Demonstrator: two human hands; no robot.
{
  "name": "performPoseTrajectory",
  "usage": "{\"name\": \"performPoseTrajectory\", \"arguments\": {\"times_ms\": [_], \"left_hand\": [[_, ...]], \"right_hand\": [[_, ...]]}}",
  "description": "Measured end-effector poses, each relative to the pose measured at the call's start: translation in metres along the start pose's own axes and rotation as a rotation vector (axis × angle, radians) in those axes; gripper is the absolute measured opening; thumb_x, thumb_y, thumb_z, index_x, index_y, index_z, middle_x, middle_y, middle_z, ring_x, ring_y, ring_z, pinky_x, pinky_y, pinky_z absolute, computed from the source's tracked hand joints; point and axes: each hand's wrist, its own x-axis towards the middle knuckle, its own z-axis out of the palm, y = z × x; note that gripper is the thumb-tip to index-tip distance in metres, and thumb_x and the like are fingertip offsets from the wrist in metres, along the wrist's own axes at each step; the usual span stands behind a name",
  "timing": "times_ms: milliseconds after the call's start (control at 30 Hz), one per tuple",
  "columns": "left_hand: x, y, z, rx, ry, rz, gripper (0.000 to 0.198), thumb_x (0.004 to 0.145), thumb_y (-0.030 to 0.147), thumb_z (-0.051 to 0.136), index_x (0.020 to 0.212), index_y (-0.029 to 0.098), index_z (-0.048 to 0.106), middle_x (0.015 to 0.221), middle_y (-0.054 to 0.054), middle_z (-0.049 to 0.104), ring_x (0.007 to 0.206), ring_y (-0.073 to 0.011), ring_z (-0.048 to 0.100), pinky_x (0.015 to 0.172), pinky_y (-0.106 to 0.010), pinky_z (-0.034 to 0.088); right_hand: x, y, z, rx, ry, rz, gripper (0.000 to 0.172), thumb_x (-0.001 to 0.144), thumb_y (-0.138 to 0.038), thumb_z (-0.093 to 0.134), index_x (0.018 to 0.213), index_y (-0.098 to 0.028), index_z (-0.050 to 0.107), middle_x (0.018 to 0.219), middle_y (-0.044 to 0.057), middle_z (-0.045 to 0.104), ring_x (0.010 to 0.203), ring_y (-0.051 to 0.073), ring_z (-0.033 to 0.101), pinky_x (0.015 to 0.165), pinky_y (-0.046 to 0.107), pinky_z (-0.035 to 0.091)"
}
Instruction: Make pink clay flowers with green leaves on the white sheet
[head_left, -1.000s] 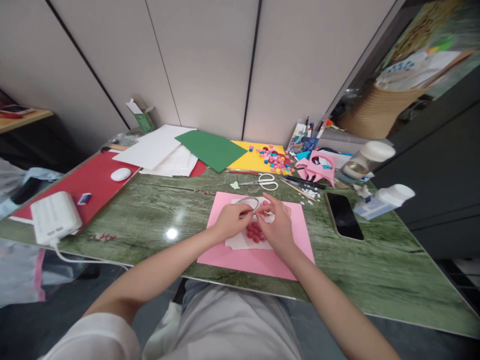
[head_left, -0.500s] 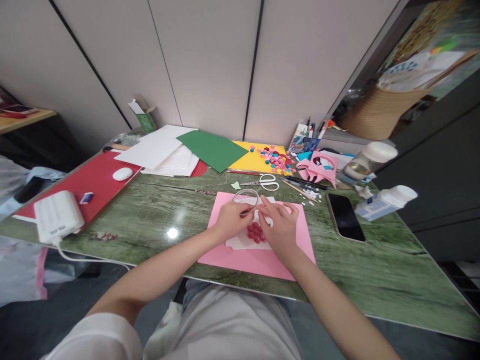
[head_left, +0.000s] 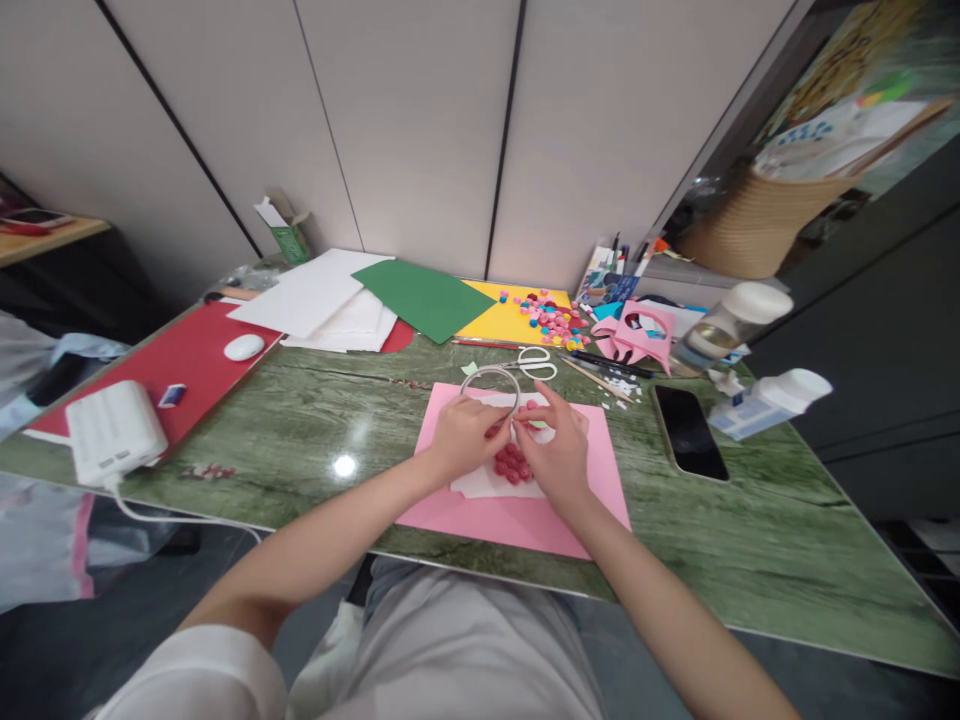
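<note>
My left hand (head_left: 471, 432) is closed around the lower edge of a thin, pale ring that looks like a roll of tape (head_left: 491, 370). My right hand (head_left: 556, 450) has its thumb and forefinger pinched together against the left fingertips, at the ring's edge; what lies between them is too small to make out. Below the fingers, a cluster of dark pink button-like pieces (head_left: 513, 464) sits on a white paper (head_left: 480, 486). More pink pieces show behind the right fingers. Under it all lies a pink sheet (head_left: 510, 522).
White-handled scissors (head_left: 537, 363) and a pencil (head_left: 596, 376) lie behind the pink sheet. Loose coloured pieces (head_left: 553, 322) rest on a yellow sheet (head_left: 487, 318). A phone (head_left: 690, 432) and a white bottle (head_left: 772, 402) stand to the right. At left are a power bank (head_left: 116, 432) and red board (head_left: 202, 372).
The ring has tilted up slightly and shows more fully above my left hand. My right fingers have drawn together into a pinch, and more pink pieces show behind them.
</note>
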Motion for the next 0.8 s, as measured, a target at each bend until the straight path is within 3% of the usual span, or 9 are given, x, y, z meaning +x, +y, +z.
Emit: {"name": "performPoseTrajectory", "arguments": {"times_ms": [133,267,533,800], "left_hand": [[-0.001,-0.007,0.005,0.079,0.071,0.122,0.023,0.080,0.024,0.046,0.093,0.020,0.064,0.064,-0.002,0.064,0.063,-0.0142,0.057,0.067,-0.031,0.037],[-0.001,-0.010,0.003,0.105,0.058,0.196,0.025,0.080,0.026,0.046,0.099,0.020,0.062,0.062,-0.002,0.062,0.063,-0.0137,0.057,0.066,-0.031,0.038],[-0.001,-0.009,-0.003,0.043,0.120,0.244,0.022,0.081,0.028,0.049,0.099,0.023,0.060,0.065,-0.002,0.063,0.065,-0.0125,0.058,0.068,-0.031,0.039],[0.002,-0.008,-0.002,0.082,0.136,0.258,0.019,0.081,0.029,0.048,0.094,0.023,0.062,0.063,-0.001,0.063,0.062,-0.0120,0.057,0.068,-0.030,0.040]], "right_hand": [[0.000,-0.001,0.000,0.039,0.009,0.010,0.059,0.073,-0.023,0.058,0.127,-0.024,0.036,0.080,-0.002,0.068,0.088,0.019,0.059,0.089,0.042,0.032],[0.000,-0.002,0.001,0.095,0.039,0.042,0.061,0.071,-0.023,0.059,0.127,-0.022,0.035,0.077,-0.002,0.067,0.089,0.020,0.057,0.089,0.043,0.033],[-0.003,-0.011,0.001,0.326,0.080,0.173,0.065,0.066,-0.017,0.059,0.125,-0.020,0.031,0.069,-0.004,0.060,0.076,0.016,0.055,0.083,0.037,0.041],[-0.002,-0.009,0.009,0.616,0.084,0.375,0.056,0.064,-0.014,0.058,0.115,-0.021,0.037,0.068,-0.004,0.059,0.068,0.014,0.056,0.073,0.033,0.046]]}}
